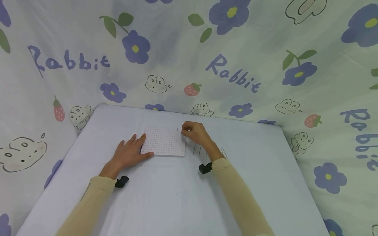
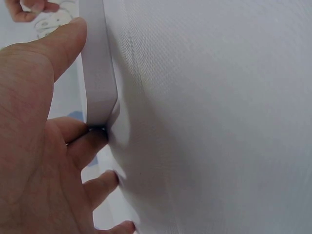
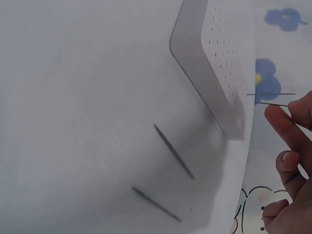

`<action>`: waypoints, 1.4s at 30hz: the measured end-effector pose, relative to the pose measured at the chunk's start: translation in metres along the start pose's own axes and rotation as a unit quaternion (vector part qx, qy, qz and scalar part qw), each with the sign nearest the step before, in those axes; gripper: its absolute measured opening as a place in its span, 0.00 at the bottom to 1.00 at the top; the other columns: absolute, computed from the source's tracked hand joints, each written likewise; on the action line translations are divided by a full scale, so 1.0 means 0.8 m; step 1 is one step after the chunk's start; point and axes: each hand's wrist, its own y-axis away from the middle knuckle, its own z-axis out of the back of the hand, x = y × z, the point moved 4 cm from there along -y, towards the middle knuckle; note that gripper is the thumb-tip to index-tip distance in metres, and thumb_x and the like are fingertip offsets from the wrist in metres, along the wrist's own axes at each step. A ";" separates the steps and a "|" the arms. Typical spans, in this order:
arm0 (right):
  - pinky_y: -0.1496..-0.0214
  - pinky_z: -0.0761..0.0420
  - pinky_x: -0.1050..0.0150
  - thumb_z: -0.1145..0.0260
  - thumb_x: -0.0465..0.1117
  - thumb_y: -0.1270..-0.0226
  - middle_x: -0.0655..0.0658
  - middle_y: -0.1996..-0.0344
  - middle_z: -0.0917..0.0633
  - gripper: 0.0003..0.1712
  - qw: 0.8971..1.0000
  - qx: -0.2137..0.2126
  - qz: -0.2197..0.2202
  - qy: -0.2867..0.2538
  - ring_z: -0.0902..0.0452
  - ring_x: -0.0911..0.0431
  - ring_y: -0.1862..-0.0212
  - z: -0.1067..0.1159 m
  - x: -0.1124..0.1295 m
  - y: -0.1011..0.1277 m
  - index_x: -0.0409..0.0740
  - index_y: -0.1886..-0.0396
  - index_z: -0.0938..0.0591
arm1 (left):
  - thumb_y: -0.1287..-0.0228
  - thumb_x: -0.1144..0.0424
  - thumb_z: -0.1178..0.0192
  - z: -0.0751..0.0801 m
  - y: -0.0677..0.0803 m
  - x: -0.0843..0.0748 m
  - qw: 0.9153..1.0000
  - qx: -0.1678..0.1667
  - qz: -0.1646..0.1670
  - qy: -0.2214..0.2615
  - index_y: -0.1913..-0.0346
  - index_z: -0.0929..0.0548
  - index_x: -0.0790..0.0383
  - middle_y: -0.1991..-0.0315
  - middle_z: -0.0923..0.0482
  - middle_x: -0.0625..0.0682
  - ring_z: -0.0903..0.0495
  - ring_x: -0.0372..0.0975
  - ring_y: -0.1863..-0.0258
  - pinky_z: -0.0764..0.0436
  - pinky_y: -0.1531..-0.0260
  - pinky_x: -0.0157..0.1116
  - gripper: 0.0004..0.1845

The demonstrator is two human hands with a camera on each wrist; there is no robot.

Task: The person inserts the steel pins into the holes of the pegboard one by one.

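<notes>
Left hand (image 1: 130, 152) lies flat w/ fingers spread and mostly straight on the table (image 1: 165, 203), thumb and fingertips pressing the left edge of the pegboard (image 1: 164, 142); not wrapped round it. Left wrist view: thumb along the board's thick white side wall, a finger butted at its rounded corner (image 2: 100, 105).

Pegboard = white square slab, rounded corners, matte, top face covered w/ a regular grid of small dark holes; sits flat at table centre, toward the far edge, between the two hands. Holes look unfilled from the head view, too small to be sure.

Right hand (image 1: 196, 131) is at the board's far right corner, fingers curled, thumb + forefinger pinching a thin dark pin (image 3: 275, 104); right wrist view shows the pin tip poking out sideways from the fingertips, just beside the board's edge. A second thin pin (image 3: 270, 94) shows close by; can't tell if it stands in the board or is held.

More loose pins (image 1: 200, 150), straight, thin, needle-like, lie on the table cloth right of the board, near the right wrist; two show clearly in the right wrist view (image 3: 174, 151).

Table cover = smooth pale woven cloth. Backdrop (image 1: 236, 65) = draped fabric, printed w/ blue flowers, strawberries, rabbits, "Rabbit" text. Both arms in tan sleeves, black wrist mounts.
</notes>
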 end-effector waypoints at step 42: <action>0.36 0.33 0.40 0.33 0.48 0.30 0.55 0.58 0.12 0.04 0.996 0.024 0.014 0.085 0.20 0.55 0.54 -0.022 0.015 -0.015 0.58 0.60 0.15 | 0.37 0.31 0.42 0.000 0.000 0.001 1.000 -0.001 0.001 0.004 0.21 0.46 0.66 0.23 0.43 0.66 0.51 0.63 0.23 0.56 0.31 0.71 0.55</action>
